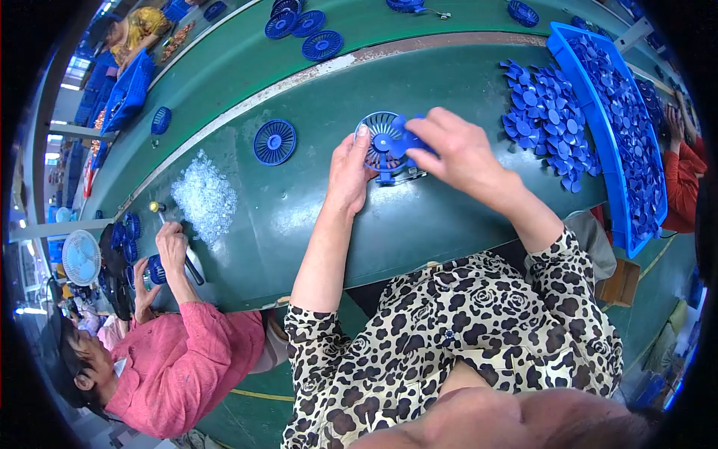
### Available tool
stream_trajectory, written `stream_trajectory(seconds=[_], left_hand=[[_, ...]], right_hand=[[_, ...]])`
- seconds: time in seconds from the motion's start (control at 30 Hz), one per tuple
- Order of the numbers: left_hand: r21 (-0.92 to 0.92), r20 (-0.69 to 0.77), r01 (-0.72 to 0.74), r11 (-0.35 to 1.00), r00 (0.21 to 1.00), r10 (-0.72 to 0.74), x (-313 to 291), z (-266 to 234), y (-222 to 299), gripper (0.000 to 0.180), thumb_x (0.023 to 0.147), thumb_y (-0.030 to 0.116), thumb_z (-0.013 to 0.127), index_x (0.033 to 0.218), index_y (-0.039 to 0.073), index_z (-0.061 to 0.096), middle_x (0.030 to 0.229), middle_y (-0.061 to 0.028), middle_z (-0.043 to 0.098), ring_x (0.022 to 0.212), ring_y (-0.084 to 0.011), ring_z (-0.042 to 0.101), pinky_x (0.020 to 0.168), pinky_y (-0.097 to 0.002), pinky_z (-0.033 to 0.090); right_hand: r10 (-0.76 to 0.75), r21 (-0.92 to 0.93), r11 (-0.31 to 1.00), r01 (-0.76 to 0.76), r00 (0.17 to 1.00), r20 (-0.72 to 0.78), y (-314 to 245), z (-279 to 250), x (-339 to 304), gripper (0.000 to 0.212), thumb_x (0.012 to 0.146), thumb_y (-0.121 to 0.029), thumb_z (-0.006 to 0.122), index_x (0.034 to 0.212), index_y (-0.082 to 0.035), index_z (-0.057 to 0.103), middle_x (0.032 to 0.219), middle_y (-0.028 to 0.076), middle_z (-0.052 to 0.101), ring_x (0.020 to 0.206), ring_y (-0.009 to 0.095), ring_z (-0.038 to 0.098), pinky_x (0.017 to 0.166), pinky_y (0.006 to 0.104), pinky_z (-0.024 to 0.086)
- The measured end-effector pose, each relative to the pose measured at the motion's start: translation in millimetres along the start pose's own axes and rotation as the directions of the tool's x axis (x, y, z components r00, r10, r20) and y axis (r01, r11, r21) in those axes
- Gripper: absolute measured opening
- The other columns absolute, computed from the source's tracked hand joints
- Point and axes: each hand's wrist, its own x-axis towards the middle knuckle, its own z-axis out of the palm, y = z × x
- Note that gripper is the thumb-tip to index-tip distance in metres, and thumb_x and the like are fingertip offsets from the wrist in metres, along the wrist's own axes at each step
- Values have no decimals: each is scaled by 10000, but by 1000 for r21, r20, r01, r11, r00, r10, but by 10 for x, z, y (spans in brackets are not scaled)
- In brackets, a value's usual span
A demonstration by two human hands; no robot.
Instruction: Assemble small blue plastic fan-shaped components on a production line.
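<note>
A blue tray (pixel 600 135) at three o'clock from the fan frame (pixel 378 161) is filled along its length with loose blue blades (pixel 628 131). Between the two, a heap of like blades (pixel 550 120) lies directly on the green bench (pixel 292 239). Between nine and ten o'clock, well apart, stands a blue basket (pixel 129 91); I cannot tell its contents.

The left hand (pixel 348 170) is closed on the frame's near-left edge, thumb on the rim, fingers mostly hidden beneath. The right hand (pixel 460 150), thumb and fingers drawn close together, pinches one blade (pixel 404 139) over the frame's three o'clock side; whether they touch is unclear.

A second frame (pixel 274 142) lies at nine o'clock, and clear bits (pixel 205 198) are heaped between eight and nine.
</note>
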Motion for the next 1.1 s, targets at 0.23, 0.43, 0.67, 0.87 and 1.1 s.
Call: stream_trajectory(seconds=[0.23, 0.43, 0.67, 0.87, 1.1], left_hand=[[-58, 92, -50, 997, 994, 55, -36, 65, -68, 274, 934, 240, 601, 1095, 21, 562, 942, -36, 623, 801, -91, 596, 711, -254, 526], [53, -9, -172, 984, 985, 173, -15, 44, -104, 278, 898, 139, 640, 1112, -13, 549, 961, -54, 630, 819, -98, 597, 762, -243, 508], [351, 67, -333, 875, 941, 331, -40, 99, -146, 306, 870, 115, 647, 1099, -60, 547, 928, -82, 644, 823, -98, 582, 733, -249, 490], [440, 108, -407, 800, 909, 403, 12, 63, -179, 305, 863, 143, 657, 1069, -60, 563, 887, -92, 653, 798, -112, 590, 715, -265, 490], [489, -155, -407, 772, 830, 536, 135, -78, -105, 331, 885, 151, 656, 1135, -38, 550, 935, -57, 617, 790, -99, 562, 714, -238, 472]], right_hand=[[0, 45, 999, -5, 995, 95, -70, 312, 115, 274, 760, -161, 689, 977, -61, 554, 913, 121, 523, 886, 305, 569, 665, 424, 503], [6, 77, 997, 7, 985, -173, -35, 269, 96, 383, 729, -134, 719, 1076, -56, 578, 986, 118, 556, 933, 303, 562, 718, 397, 509], [304, 650, 541, -533, 845, 440, 341, 395, 27, 374, 727, -249, 777, 931, 39, 655, 712, 59, 626, 672, 115, 537, 651, 304, 463], [294, 570, 651, -501, 859, 419, 400, 390, 53, 392, 707, -290, 795, 839, 40, 630, 698, 53, 599, 654, 110, 500, 593, 316, 427], [459, 592, 508, -626, 778, 429, 893, 419, 619, 302, 773, -291, 764, 869, -24, 661, 677, 12, 587, 562, 83, 515, 465, 235, 392]])
